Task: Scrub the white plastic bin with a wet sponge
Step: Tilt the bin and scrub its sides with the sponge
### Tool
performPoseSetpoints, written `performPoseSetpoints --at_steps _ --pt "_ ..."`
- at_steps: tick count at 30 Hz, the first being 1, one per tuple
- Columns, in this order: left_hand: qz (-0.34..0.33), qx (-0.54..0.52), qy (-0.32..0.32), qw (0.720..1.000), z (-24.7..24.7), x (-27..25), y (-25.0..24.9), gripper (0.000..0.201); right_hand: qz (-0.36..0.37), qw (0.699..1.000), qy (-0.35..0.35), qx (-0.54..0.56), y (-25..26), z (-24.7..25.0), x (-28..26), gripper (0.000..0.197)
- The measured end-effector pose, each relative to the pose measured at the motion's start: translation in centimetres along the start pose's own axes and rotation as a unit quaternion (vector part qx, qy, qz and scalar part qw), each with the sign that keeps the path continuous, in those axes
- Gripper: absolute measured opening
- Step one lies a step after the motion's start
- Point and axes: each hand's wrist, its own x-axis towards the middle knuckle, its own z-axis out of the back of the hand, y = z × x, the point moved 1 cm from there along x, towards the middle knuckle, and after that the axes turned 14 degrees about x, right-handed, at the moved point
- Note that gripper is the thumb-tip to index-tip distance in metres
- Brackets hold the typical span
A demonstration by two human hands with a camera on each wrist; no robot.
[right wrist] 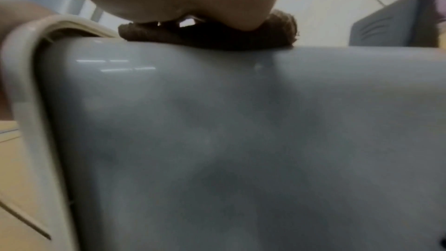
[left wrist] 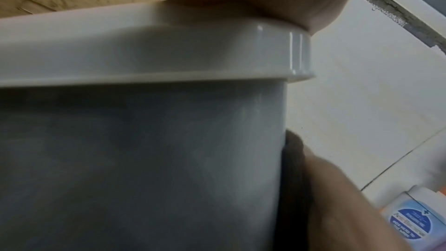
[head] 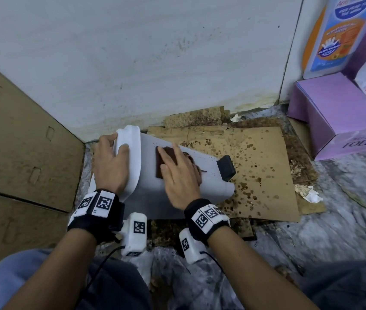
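The white plastic bin (head: 149, 193) lies on its side on stained cardboard, lid end to the left and black pedal (head: 228, 167) to the right. My left hand (head: 108, 162) grips the lid rim (head: 133, 153), fingers curled over its edge. A brown sponge (head: 162, 163) lies flat on the bin's upper side, and my right hand (head: 177, 175) presses it down with straight fingers. Brown smears show on the bin beside the sponge. The right wrist view has the sponge (right wrist: 205, 35) squashed under my palm on the bin wall (right wrist: 217, 140). The left wrist view is filled by the lid rim (left wrist: 169, 51).
A spotted cardboard sheet (head: 262, 153) covers the floor under and right of the bin. A large cardboard box (head: 21, 142) stands close on the left, a wall (head: 155, 52) behind. A purple box (head: 338, 117) and crumpled tissue (head: 309, 194) lie to the right.
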Motion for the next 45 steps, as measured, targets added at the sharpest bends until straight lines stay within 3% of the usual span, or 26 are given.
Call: performPoseSetpoints --at_steps 2,5,9,17,25,28,33,35,37,41,45 --pt "0.001 0.002 0.001 1.0 0.1 0.0 0.1 0.036 0.024 0.999 -0.001 0.033 0.4 -0.3 0.0 0.049" --pt "-0.003 -0.002 0.003 1.0 0.2 -0.1 0.3 0.043 -0.001 0.998 -0.041 0.056 -1.0 -0.8 -0.2 0.059" --pt "0.001 -0.007 0.002 1.0 0.3 -0.1 0.4 0.048 -0.041 0.995 -0.041 -0.081 -2.3 -0.5 -0.2 0.073" --pt "0.001 0.001 -0.008 1.0 -0.1 0.1 0.2 0.036 -0.061 0.997 -0.03 -0.028 -2.9 -0.6 -0.1 0.07" --pt "-0.009 0.013 -0.006 1.0 -0.2 -0.2 -0.4 0.036 0.023 0.999 -0.026 -0.026 1.1 -2.1 0.6 0.058" --pt "-0.007 0.001 -0.003 1.0 -0.1 -0.1 0.0 0.04 0.017 0.999 -0.024 -0.034 -1.9 -1.4 -0.4 0.058" --pt "-0.001 -0.031 -0.001 1.0 0.3 -0.1 1.1 0.047 -0.084 0.996 -0.033 -0.017 -10.3 2.0 -1.8 0.066" --pt "0.0 -0.03 -0.002 1.0 0.3 -0.1 1.0 0.046 -0.096 0.995 -0.029 -0.02 -10.5 2.1 -1.3 0.069" --pt "0.0 -0.021 0.0 1.0 0.2 -0.1 0.9 0.044 -0.08 0.996 -0.022 -0.02 -8.2 1.3 -0.8 0.07" --pt "-0.001 -0.02 0.001 1.0 0.6 0.1 1.2 0.04 0.023 0.999 0.032 0.009 -1.8 -1.1 -0.4 0.06" --pt "0.006 -0.037 0.007 0.999 1.0 0.0 1.9 0.047 0.058 0.998 0.038 0.003 -1.6 -1.7 -0.9 0.051"
